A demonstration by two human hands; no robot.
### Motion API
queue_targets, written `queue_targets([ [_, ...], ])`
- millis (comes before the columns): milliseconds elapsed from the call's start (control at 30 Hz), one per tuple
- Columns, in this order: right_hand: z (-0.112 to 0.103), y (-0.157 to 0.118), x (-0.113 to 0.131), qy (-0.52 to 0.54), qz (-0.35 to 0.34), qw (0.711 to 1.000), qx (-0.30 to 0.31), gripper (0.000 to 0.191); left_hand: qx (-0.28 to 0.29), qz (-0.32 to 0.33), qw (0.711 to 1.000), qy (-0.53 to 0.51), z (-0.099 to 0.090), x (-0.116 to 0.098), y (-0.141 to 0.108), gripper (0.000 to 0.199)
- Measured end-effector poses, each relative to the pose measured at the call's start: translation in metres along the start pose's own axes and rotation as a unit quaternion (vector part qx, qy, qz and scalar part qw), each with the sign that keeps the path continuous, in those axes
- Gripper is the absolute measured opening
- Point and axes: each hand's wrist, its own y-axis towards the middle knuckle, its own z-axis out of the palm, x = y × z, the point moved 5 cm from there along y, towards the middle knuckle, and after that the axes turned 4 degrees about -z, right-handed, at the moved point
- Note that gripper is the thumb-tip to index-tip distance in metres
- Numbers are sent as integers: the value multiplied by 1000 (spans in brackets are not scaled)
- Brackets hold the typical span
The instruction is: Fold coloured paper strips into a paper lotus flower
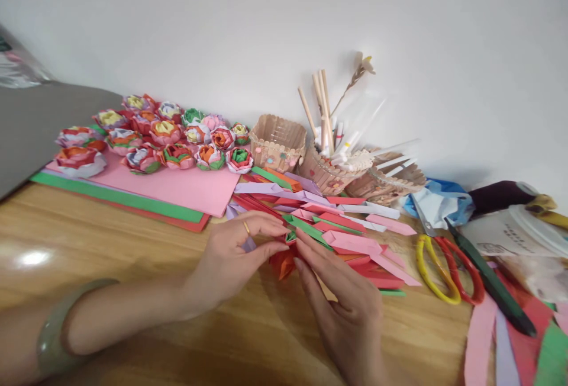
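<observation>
My left hand [239, 256] and my right hand [341, 297] meet over the middle of the table, fingertips pinched on a small paper flower [290, 236]. Green shows at its centre and orange-red petals point down below my fingers; the rest of it is covered by them. Just beyond my hands spreads a loose pile of folded paper strips [355, 243] in pink, red, green, lilac and orange. Finished paper flowers [166, 132] in mixed colours stand in rows on stacked sheets of coloured paper [195, 182] at the back left.
Along the wall stand a craft-stick basket [277, 143], another basket holding sticks and pens [331, 173], and a third [386, 182]. To the right lie scissors [448, 273] with yellow and red handles, a dark green cutter [492, 279], a lidded tub [515, 232] and paper strips [481, 338].
</observation>
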Motion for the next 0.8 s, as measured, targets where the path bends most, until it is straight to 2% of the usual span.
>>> queue_targets([
  [200, 1, -3, 4, -40, -43, 998, 8, 34, -2, -14, 1000, -11, 0, 2, 2, 9],
  [333, -3, 3, -4, -4, 11, 1000, -18, 17, 23, 48, 999, -5, 0, -5, 1, 6],
  [400, -2, 7, -7, 16, 24, 1000, -8, 14, 42, 68, 997, 14, 1, -10, 0, 3],
  [500, 0, 10, -9, 32, 9, 999, 21, 14, 50, 67, 996, 44, 2, -12, 1, 1],
  [600, -1, 10, -11, 35, -5, 999, 22, 15, 46, 72, 994, 62, 2, -12, 2, 4],
  [800, 0, 9, -14, 70, -37, 996, 50, 19, 47, 144, 986, 70, 3, -16, 2, 4],
])
